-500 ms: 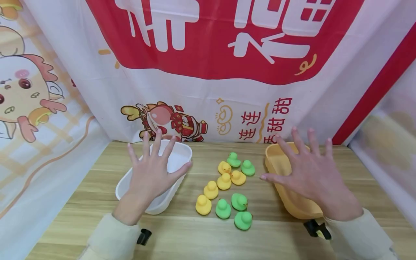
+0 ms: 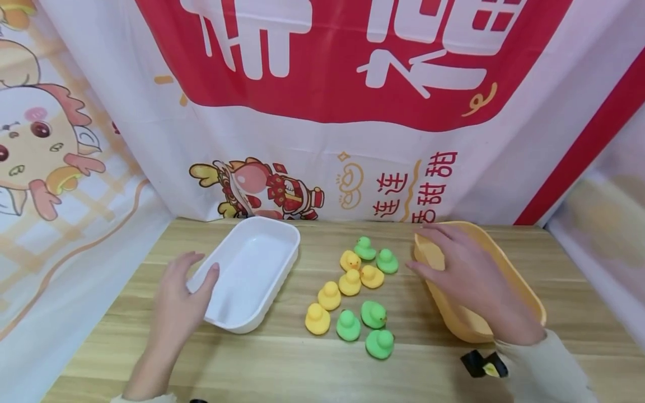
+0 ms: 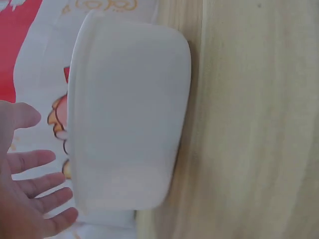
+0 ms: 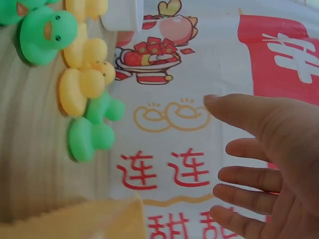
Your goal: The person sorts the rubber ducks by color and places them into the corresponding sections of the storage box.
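White plastic tub [image 2: 249, 274] sits toward the back L corner of the wood-grain table [image 2: 302, 369], far end nr the back edge; orange plastic tub [image 2: 453, 313] is toward the back R corner, angled, far end also nr that edge. Both upright. Btwn them, in the middle of the table, stand five yellow toy ducks [image 2: 330, 296] & five green toy ducks [image 2: 380, 344], some touching, none in the white one; inside of the orange one is partly hidden.

Left hand [image 2: 178, 299] is at the outer L rim of the white tub, fingers loosely bent, thumb well apart, nothing held; can't tell if it touches the rim. Right hand [image 2: 463, 274] is over the orange tub, a bit blurred, fingers extended, thumb apart, also holding nothing; contact w/ the rim unclear.

Handling, as a guess: tubs prob. light, thin-walled, fairly stiff, smooth so a bit slippery; best hold = rim on both long sides, thumb one side & fingers the other. Ducks look light, prob. soft & squeezable, not fragile; rounded, so may tip or roll. Pinch round the body below the head, thumb vs. fingertips, gentle squeeze. Tight spots where ducks touch: come from the free side, else neighbours prob. get nudged.
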Tool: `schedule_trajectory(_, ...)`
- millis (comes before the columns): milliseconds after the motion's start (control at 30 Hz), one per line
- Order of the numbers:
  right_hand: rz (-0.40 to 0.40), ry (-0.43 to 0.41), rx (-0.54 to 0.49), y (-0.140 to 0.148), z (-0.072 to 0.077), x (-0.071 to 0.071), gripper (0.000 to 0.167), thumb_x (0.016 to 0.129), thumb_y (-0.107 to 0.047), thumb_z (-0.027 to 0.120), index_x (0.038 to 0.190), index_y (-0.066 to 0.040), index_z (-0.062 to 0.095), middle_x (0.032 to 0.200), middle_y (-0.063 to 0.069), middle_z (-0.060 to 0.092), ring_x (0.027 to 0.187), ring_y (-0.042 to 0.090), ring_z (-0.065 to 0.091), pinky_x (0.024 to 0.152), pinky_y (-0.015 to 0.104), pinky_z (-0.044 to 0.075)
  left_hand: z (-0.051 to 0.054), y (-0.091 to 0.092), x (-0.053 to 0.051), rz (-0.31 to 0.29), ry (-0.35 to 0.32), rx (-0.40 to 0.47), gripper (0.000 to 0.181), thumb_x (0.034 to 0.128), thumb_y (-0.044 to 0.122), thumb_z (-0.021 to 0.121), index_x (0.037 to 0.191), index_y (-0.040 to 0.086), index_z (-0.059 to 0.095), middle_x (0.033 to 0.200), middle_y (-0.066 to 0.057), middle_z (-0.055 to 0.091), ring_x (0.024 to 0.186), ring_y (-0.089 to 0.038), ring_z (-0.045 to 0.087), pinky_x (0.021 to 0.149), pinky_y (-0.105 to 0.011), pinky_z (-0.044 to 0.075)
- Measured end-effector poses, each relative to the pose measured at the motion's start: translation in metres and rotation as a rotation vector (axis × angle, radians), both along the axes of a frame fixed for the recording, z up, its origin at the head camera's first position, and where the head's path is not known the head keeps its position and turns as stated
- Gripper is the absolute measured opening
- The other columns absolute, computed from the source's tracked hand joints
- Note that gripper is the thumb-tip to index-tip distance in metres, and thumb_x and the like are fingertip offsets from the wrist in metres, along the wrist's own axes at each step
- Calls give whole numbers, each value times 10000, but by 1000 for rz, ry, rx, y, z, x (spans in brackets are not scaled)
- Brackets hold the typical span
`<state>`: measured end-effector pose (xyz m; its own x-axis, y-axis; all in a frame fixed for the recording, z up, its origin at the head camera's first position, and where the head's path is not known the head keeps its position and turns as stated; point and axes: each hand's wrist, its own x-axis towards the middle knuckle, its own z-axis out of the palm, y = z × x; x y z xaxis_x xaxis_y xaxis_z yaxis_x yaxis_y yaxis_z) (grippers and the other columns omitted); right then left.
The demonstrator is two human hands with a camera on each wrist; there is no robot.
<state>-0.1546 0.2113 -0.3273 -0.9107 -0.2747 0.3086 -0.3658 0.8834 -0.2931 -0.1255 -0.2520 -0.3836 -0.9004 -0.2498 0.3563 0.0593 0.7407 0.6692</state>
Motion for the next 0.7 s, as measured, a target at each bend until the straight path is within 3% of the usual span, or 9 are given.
schedule_trajectory(233, -3, -131, -385, -23, -28, -8, 374, 986, -218, 808, 1319, -64, 739, 1267, 143, 770, 1150, 343, 740, 972, 544, 640, -12, -18, 4, 40, -335, 282, 687, 1084, 457, 612, 1582, 5, 470, 1633, -291, 452, 1500, -462, 445, 1214, -625, 412)
schedule_trajectory(333, -34, -196, -497, -36, -36, -12, 310, 1011, -212, 774, 1287, -74, 744, 1240, 123, 785, 1119, 300, 755, 971, 485, 647, -16, -21, 3, 55, -417, 396, 709, 1092, 464, 595, 1634, 47, 408, 1718, -257, 352, 1564, -426, 376, 1266, -565, 382)
schedule_trajectory(433, -44, -259, -565, -48, -44, -17, 300, 1019, -212, 761, 1278, -62, 742, 1225, 126, 786, 1132, 289, 745, 997, 464, 637, -19, -23, 4, 83, -420, 473, 661, 1102, 410, 594, 1644, 81, 408, 1743, -225, 322, 1567, -392, 374, 1167, -303, 500)
schedule_trajectory(533, -51, -325, -590, -56, -54, -22, 317, 1020, -224, 757, 1291, -61, 739, 1244, 123, 780, 1168, 290, 732, 1027, 468, 623, -23, -25, 5, 106, -391, 542, 600, 1110, 362, 592, 1635, 120, 434, 1724, -175, 383, 1472, -272, 453, 914, -49, 490)
schedule_trajectory(567, -55, -346, -592, -57, -58, -23, 323, 1020, -225, 757, 1296, -60, 735, 1256, 126, 775, 1183, 297, 727, 1036, 476, 618, -25, -26, 5, 107, -385, 567, 590, 1110, 355, 597, 1634, 135, 438, 1718, -148, 401, 1423, -206, 474, 843, 0, 443)
schedule_trajectory(700, -92, -418, -583, -61, -72, -27, 331, 1018, -221, 751, 1306, -62, 723, 1311, 135, 751, 1247, 336, 707, 1078, 509, 592, -30, -32, 4, 106, -378, 676, 579, 1097, 329, 634, 1627, 180, 454, 1704, -78, 425, 1237, 1, 517, 895, -26, 449)
